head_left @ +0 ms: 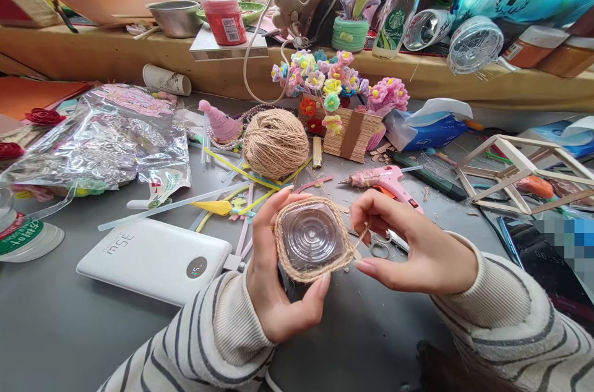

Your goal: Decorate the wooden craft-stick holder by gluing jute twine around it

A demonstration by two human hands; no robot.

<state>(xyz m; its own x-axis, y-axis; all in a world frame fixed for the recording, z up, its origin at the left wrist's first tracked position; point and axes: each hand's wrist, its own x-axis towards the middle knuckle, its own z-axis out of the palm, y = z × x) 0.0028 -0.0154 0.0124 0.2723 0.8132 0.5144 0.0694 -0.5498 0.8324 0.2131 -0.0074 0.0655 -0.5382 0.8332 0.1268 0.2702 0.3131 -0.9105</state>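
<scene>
My left hand (290,293) is closed around a clear plastic container (312,234) whose square, ringed base faces me. Jute twine (281,254) runs round the container's rim in several turns. At its right side my right hand (413,247) pinches the loose end of the twine, thumb and fingers close together. Behind the container sits a big ball of jute twine (275,143), and a strand leads from it toward the container. A pink hot glue gun (383,183) lies beyond my right hand, with scissors (381,248) partly hidden behind the fingers.
A white power bank (155,260) lies to the left, beside glue sticks and coloured strips. A wooden stick frame (526,166) and a phone (547,265) are on the right. Pipe-cleaner flowers (331,86) stand at the back, below a crowded shelf (223,73) with a glass bottle (398,15).
</scene>
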